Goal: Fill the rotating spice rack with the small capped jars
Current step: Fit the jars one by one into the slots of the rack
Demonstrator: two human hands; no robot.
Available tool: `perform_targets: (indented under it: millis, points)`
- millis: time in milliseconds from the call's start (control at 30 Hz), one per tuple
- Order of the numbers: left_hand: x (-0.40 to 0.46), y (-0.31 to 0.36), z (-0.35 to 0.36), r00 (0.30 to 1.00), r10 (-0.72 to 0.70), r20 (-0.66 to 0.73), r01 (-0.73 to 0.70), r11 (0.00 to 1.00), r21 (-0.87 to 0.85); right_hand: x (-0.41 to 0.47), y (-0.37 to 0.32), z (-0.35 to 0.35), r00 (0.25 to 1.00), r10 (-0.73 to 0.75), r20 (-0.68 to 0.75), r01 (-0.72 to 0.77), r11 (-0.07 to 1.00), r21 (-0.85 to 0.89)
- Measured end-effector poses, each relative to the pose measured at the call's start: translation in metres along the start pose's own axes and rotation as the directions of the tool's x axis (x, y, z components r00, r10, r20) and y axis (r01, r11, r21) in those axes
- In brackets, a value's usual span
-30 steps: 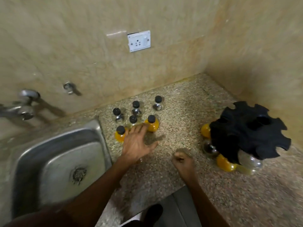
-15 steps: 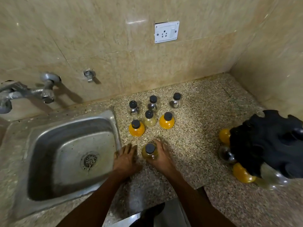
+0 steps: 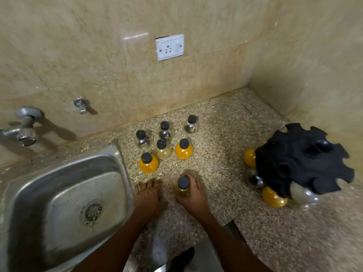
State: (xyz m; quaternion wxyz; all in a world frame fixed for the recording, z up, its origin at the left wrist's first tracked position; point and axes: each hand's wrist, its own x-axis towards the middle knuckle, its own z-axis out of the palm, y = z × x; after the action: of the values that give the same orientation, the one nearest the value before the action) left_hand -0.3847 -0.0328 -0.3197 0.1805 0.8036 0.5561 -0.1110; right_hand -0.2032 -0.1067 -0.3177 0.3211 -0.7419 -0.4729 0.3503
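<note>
Right hand (image 3: 193, 195) curled in a grip round a small black-capped jar of pale yellow powder (image 3: 183, 187), upright on the speckled granite table (image 3: 220, 138). Left hand (image 3: 147, 197) just beside it, flat on the table with fingers straight, holding nothing. Beyond the hands, a cluster of six more small capped jars (image 3: 164, 146), two filled bright orange. Well to the right, the black rotating spice rack (image 3: 302, 160), several jars already seated around its lower tier. At left, a steel sink (image 3: 39, 203).
</note>
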Motion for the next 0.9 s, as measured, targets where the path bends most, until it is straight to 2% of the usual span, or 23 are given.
perform_targets:
  millis: [100,233,367,467,567,600,667,767,900]
  points:
    - [0.01,0.047,-0.01,0.98,0.169,-0.105,-0.17,0.986,0.003,-0.015,0.015,-0.031,0.983,0.089,-0.162,-0.072,0.991,0.109]
    - [0.023,0.125,-0.035,0.884,0.37,-0.285,-0.385,0.923,0.003,-0.048,0.032,-0.089,0.899,0.194,-0.393,-0.143,0.978,0.154]
    - [0.021,0.222,-0.071,0.679,0.555,-0.481,-0.605,0.794,0.061,-0.084,0.055,-0.145,0.77,0.197,-0.607,-0.122,0.979,0.162]
    - [0.011,0.301,-0.09,0.492,0.649,-0.581,-0.747,0.657,0.102,-0.113,0.075,-0.177,0.684,0.242,-0.689,-0.144,0.97,0.197]
    - [-0.005,0.369,-0.103,0.357,0.712,-0.605,-0.842,0.526,0.122,-0.137,0.089,-0.199,0.641,0.287,-0.711,-0.162,0.957,0.24]
    - [-0.009,0.387,-0.104,0.336,0.742,-0.58,-0.859,0.494,0.135,-0.144,0.093,-0.205,0.628,0.295,-0.72,-0.157,0.954,0.254]
    - [-0.015,0.421,-0.101,0.34,0.804,-0.488,-0.87,0.466,0.162,-0.157,0.099,-0.217,0.606,0.301,-0.736,-0.139,0.952,0.274]
    - [-0.02,0.451,-0.09,0.397,0.853,-0.338,-0.853,0.479,0.207,-0.178,0.11,-0.232,0.571,0.302,-0.763,-0.126,0.951,0.282]
    - [-0.022,0.454,-0.087,0.508,0.802,-0.314,-0.802,0.573,0.168,-0.19,0.12,-0.25,0.549,0.34,-0.763,-0.118,0.936,0.333]
